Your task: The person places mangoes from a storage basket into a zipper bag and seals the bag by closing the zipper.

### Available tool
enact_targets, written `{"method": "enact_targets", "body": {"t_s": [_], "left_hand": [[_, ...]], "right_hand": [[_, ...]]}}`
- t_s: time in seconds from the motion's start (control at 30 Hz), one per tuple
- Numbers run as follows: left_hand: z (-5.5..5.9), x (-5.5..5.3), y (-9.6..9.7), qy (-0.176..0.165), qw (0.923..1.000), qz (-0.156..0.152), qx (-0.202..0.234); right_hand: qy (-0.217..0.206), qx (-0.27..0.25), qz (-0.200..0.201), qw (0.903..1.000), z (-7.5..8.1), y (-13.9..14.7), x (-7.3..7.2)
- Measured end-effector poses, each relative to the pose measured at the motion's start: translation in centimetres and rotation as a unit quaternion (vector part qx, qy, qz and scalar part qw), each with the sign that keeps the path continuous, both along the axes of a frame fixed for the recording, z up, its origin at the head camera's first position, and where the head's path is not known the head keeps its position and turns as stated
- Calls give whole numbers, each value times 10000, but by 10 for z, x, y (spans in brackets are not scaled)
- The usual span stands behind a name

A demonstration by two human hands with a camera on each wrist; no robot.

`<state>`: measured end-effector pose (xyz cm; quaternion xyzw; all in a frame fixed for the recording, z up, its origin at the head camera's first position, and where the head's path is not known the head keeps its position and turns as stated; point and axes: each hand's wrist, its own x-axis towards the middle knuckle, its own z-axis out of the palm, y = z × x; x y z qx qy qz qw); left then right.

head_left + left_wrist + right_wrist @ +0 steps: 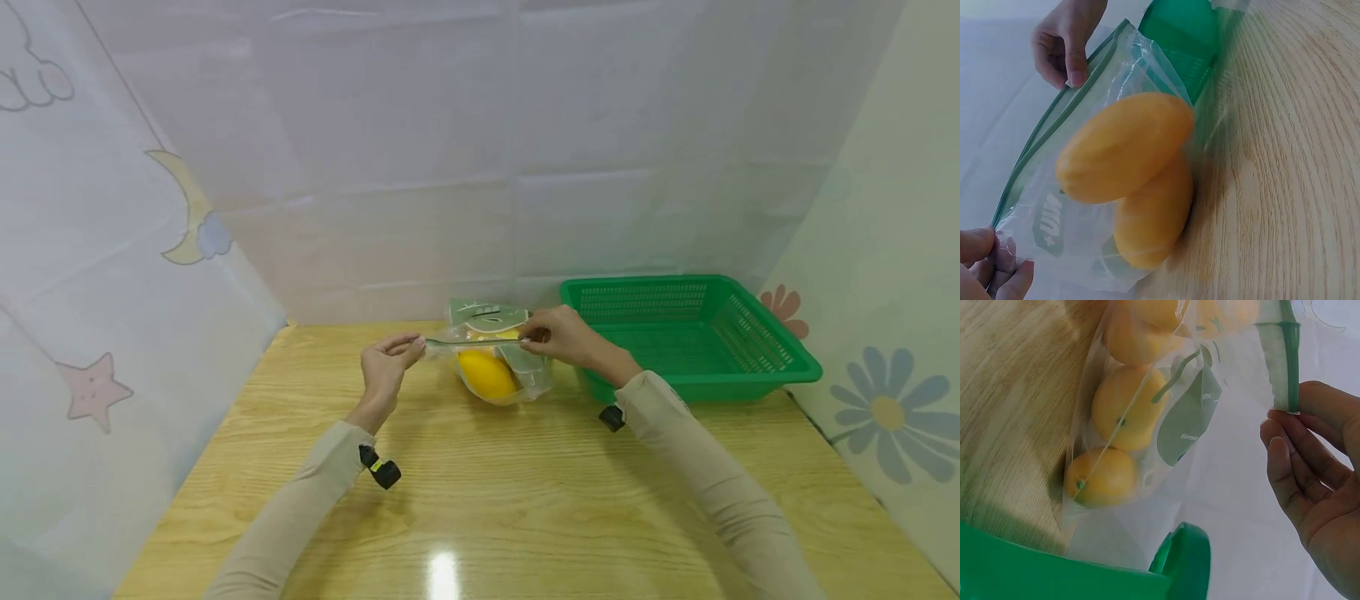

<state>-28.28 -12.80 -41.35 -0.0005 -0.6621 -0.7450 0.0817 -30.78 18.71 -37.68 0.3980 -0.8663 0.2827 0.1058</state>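
A clear zip-top bag (pixel 529 372) with green print and a green zip strip (pixel 474 342) stands on the table, holding several yellow fruits (pixel 486 375). Two long, mango-like fruits (pixel 1125 149) show through the plastic in the left wrist view; rounder ones with green stem ends (pixel 1130 407) appear in the right wrist view. My left hand (pixel 384 372) pinches the left end of the strip between thumb and fingers. At the strip's right end, my right hand (pixel 567 335) pinches the bag's edge. The strip is stretched nearly straight between both hands.
A green plastic basket (pixel 780 379) with slotted walls stands to the right of the bag, near the right forearm. Behind the wooden table (pixel 465 483) hangs a pale cloth wall (pixel 405 167). Printed side panels flank the table.
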Motion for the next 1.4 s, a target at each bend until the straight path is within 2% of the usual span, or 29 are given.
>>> {"method": "enact_targets", "body": {"t_s": [0.37,0.7,1.1,1.4], "left_hand": [[-2,0,0,8,9999,-1,-128],[-2,-2,-3,34,10000,20,-46],[-6,-3,-2,12,9999,95,45],[-5,-4,-2,71,9998,101,147]], "right_hand": [[-120,70,-43,9999,4,0,4],[61,257,-6,9997,9,3,6],[-598,614,-180,9962,9,12,20],[-807,784,-142,9935,12,19,25]]}}
